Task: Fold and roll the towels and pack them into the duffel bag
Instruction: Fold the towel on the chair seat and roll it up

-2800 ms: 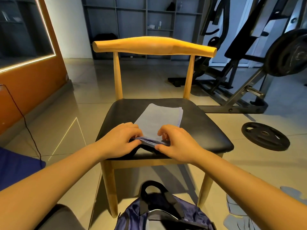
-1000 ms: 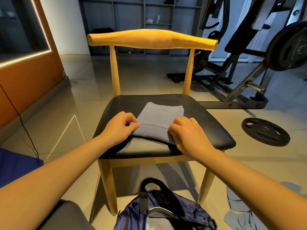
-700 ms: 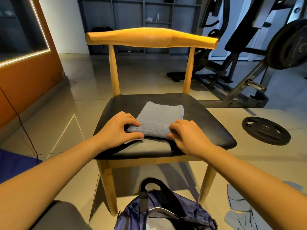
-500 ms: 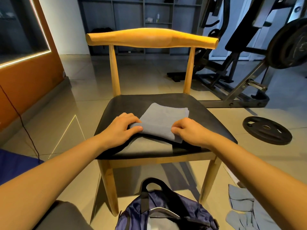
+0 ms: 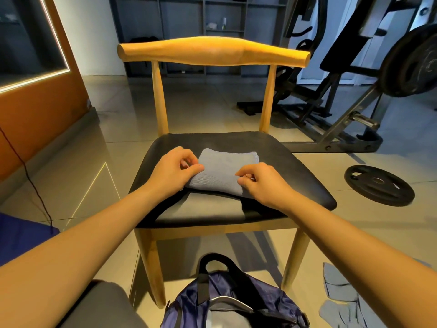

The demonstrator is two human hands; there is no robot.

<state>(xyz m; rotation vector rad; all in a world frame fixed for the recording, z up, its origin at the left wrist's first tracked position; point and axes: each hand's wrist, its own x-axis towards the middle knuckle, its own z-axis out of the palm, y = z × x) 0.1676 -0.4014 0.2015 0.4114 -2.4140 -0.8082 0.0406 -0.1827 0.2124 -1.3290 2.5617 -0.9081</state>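
Left grip (image 5: 173,171): fingers curled, thumb and fingertips pinching the near-left end of the towel (image 5: 220,171). Right grip (image 5: 262,183): same, curled and pinching the near-right end. Towel sits mid chair seat (image 5: 295,176), near edge bunched into a roll under both grips, flat folded tail running away toward the chair back. Step looks like rolling, roughly half the length left to go. To do it well: advance both ends evenly so the roll doesn't cone, tuck tight with the thumbs, press down lightly on each turn, and line up the stitched far edge before the last turn. Soft cloth will likely spring loose if either end is let go early. Duffel bag (image 5: 227,304) stands on the floor just in front of the chair, top open, contents unclear. More towels (image 5: 340,294) lie loose on the floor at right, not yet folded. Weight plate (image 5: 378,183) lies on the floor beyond, well apart.
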